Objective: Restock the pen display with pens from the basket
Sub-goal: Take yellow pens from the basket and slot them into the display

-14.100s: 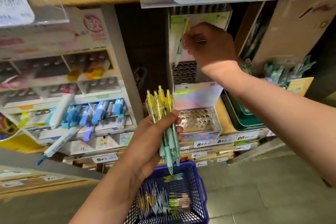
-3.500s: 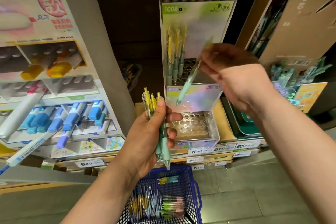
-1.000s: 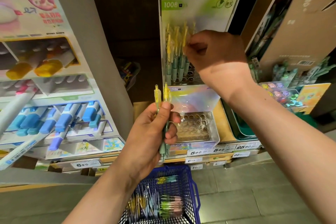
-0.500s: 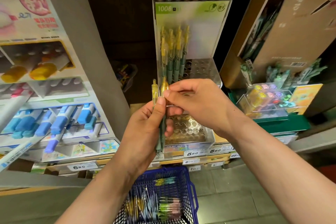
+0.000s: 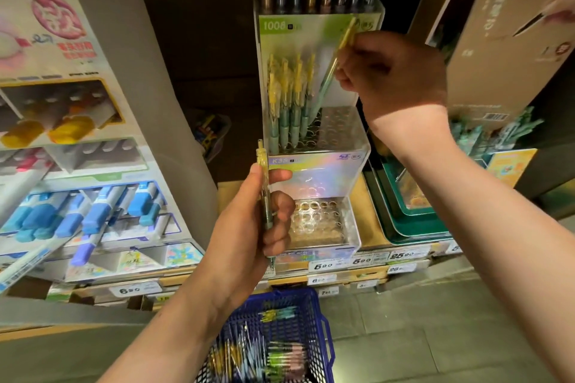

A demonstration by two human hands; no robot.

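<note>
While the left hand (image 5: 249, 227) grips one upright yellow-green pen (image 5: 265, 196), the right hand (image 5: 392, 71) pinches a second pen (image 5: 329, 78), tilted, tip down among the holes of the pen display (image 5: 339, 134) just beside standing pens (image 5: 287, 102). Blue basket (image 5: 326, 333) below holds more.

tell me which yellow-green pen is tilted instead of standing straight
The pen pinched in the right hand: it leans diagonally, tip toward the rack holes, unlike the upright racked pens.
</note>
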